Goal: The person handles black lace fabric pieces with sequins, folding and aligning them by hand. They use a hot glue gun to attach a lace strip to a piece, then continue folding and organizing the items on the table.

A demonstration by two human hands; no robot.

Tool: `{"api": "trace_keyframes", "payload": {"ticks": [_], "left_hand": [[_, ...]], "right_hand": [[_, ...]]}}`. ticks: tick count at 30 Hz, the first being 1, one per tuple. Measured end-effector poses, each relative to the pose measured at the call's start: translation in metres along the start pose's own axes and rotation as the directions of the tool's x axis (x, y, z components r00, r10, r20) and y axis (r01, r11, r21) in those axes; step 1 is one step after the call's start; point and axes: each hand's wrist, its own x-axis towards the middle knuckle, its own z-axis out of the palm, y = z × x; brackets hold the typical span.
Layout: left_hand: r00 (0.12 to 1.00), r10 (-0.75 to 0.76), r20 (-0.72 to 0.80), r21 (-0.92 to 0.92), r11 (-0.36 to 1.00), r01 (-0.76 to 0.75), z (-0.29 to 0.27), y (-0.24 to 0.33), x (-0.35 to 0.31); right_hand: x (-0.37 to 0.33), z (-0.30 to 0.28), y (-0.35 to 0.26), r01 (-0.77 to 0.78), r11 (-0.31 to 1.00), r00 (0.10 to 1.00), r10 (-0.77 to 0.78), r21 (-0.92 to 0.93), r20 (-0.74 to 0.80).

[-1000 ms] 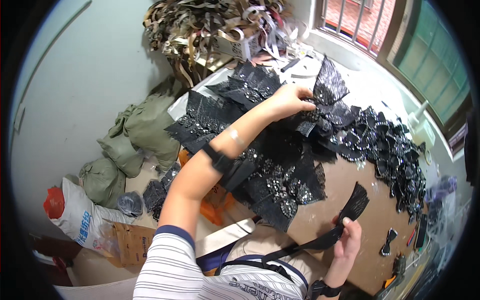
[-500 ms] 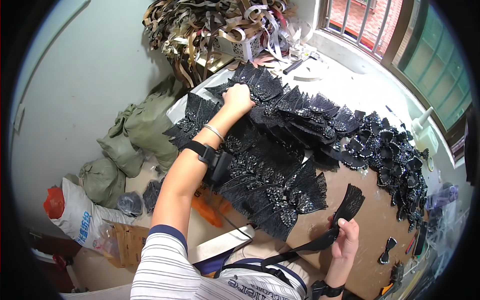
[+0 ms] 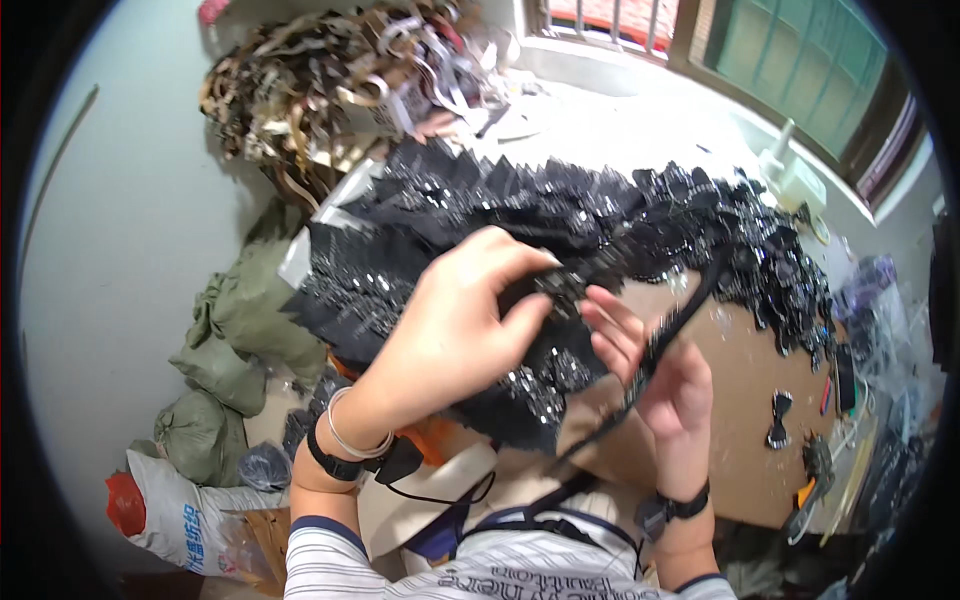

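Observation:
My left hand (image 3: 465,310) is closed in a pinch around a small dark sequined piece (image 3: 568,284), blurred by motion, in front of my chest. Close beside it, my right hand (image 3: 668,375) grips a long black fabric strip (image 3: 630,395), which slants from near my waist up past the fingers toward the far right. Beyond and below the hands spread rows of black pleated lace pieces (image 3: 350,275) with shiny sequins. To the right lies a heap of black beaded bows (image 3: 770,270). My left hand covers part of the rows.
One black bow (image 3: 779,418) rests alone on the brown tabletop (image 3: 735,400). A white squeeze bottle (image 3: 795,180) stands near the window. Tangled ribbons (image 3: 330,80) pile up at the back left. Green sacks (image 3: 255,310) sit on the floor left; plastic bags (image 3: 870,285) lie right.
My left hand has come back from the far lace rows to my right hand, with a dark sequined piece. My right hand has risen with the black strip. The view has shifted.

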Motion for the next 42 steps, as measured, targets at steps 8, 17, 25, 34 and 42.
{"api": "trace_keyframes", "payload": {"ticks": [8,17,25,34,42], "left_hand": [[0.964,0.122,0.234,-0.420,0.908,-0.013,0.050,0.016,-0.018],[0.945,0.172,0.280,-0.373,0.926,-0.058,0.055,0.033,-0.014],[0.947,0.258,0.193,-0.214,0.953,-0.216,0.050,0.022,-0.031],[0.958,0.138,0.250,-0.276,0.959,-0.066,0.069,-0.001,-0.065],[0.953,0.214,0.213,-0.303,0.942,-0.143,0.090,-0.016,-0.070]], "right_hand": [[-0.040,-0.018,-0.007,-0.130,0.784,0.968,0.233,0.607,-0.093],[-0.059,-0.071,0.031,0.059,0.974,0.989,-0.086,0.217,0.117],[-0.048,-0.057,0.013,-0.063,0.880,0.998,0.059,0.471,0.023],[-0.064,-0.013,0.003,0.153,0.953,0.927,-0.231,-0.262,-0.296],[-0.077,0.008,-0.004,0.013,0.837,0.973,-0.137,-0.548,-0.187]]}}
